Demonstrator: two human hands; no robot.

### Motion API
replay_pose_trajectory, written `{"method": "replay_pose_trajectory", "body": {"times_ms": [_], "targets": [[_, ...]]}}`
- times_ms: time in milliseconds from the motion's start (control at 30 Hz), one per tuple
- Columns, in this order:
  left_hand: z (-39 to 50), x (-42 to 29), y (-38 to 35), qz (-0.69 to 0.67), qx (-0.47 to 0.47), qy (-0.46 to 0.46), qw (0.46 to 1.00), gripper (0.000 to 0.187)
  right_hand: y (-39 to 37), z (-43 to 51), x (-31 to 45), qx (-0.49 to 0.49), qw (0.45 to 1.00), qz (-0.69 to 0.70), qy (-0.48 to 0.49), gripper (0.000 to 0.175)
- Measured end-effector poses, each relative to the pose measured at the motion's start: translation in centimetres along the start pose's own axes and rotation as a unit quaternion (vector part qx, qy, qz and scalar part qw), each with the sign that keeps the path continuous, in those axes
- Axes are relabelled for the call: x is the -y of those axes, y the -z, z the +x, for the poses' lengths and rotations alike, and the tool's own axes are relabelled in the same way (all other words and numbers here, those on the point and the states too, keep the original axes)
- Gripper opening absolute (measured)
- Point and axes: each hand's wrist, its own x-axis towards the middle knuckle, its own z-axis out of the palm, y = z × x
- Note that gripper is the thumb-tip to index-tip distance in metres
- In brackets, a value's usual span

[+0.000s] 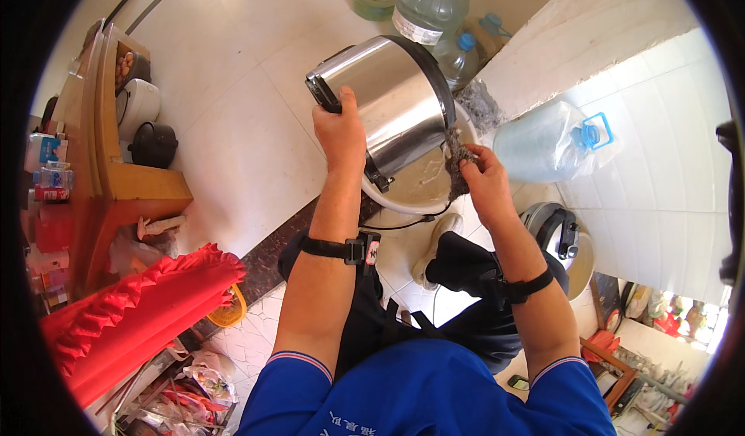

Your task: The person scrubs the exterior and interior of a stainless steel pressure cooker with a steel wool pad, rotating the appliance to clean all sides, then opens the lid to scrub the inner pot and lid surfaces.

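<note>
The stainless-steel body of an electric cooker lies tilted on its side over a white basin of cloudy water. My left hand grips the cooker at its black side part, thumb up near the handle. In my right hand is a grey, matted rag or scouring mesh, pinched between thumb and fingers. The rag's upper end meets the cooker's black rim. A black cord runs under the basin's near edge. The cooker's inside faces away from me and is hidden.
Large water bottles stand beyond the cooker, and a bagged one is at the right. A pressure-cooker lid sits near my right forearm. At left are a wooden cabinet, a red cloth and a yellow basket.
</note>
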Motion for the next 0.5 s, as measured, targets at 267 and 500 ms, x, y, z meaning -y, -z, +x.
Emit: {"method": "replay_pose_trajectory", "body": {"times_ms": [267,500], "targets": [[-0.7,-0.7,-0.6,0.035,0.013,-0.016,0.999,0.043,-4.2,4.2,10.6,-0.093,0.903,-0.209,0.364,0.041],[-1.7,-1.7,-1.1,0.058,0.032,-0.034,0.997,0.044,-7.3,6.6,11.8,-0.107,0.858,-0.316,0.390,0.038]]}}
